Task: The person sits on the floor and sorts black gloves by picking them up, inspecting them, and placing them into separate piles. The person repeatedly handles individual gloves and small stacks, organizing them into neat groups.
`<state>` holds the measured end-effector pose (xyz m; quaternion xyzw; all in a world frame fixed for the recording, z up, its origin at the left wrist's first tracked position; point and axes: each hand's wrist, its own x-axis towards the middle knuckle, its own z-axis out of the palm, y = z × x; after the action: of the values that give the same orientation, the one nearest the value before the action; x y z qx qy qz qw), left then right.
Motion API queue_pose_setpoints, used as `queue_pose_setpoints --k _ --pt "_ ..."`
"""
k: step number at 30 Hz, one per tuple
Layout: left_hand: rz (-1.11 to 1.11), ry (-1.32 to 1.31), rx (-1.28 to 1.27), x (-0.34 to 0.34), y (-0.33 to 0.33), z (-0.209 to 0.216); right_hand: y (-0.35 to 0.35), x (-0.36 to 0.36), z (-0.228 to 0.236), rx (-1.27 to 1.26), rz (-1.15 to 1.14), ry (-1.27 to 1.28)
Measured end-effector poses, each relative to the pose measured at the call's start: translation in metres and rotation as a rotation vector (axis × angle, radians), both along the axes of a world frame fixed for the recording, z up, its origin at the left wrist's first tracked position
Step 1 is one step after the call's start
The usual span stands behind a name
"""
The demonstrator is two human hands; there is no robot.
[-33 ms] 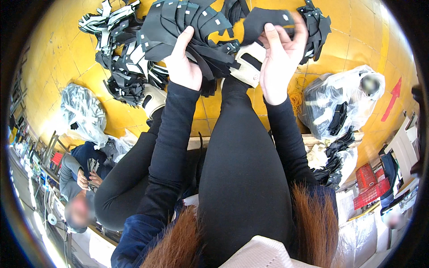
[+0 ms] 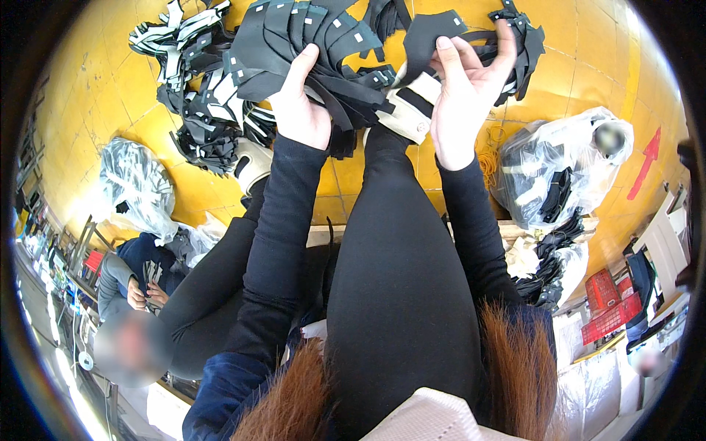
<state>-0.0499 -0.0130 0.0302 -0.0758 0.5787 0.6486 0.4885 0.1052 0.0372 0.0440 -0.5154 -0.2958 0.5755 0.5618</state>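
Head view looks down on a yellow tiled floor, the largest surface in sight, where the person sits with legs in black stretched forward. A heap of black-and-white cut fabric pieces lies on the floor at upper left, within arm's reach. Clear plastic bags holding more black pieces sit to the right, another bag to the left (a seated co-worker is beyond it). The left hand has its fingers closed around a fanned bundle of black cut pieces, raised above the shoes so the edges stay visible. The right hand pinches a single black piece between thumb and fingers, just beside the bundle.
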Motion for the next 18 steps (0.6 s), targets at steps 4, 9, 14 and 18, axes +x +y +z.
queue_pose_setpoints --k 4,9,14,18 --pt "-0.014 -0.115 0.047 0.0 0.001 0.001 0.01 0.01 -0.012 0.283 0.283 -0.486" --pt "-0.035 -0.102 0.05 0.008 0.005 0.0 0.0 -0.016 -0.003 0.307 0.293 -0.539" --pt "-0.034 -0.158 0.027 0.008 0.006 0.003 -0.004 -0.021 -0.009 0.284 0.245 -0.504" --pt "-0.007 -0.201 0.024 0.005 0.009 0.009 -0.011 -0.022 0.002 0.295 0.269 -0.516"
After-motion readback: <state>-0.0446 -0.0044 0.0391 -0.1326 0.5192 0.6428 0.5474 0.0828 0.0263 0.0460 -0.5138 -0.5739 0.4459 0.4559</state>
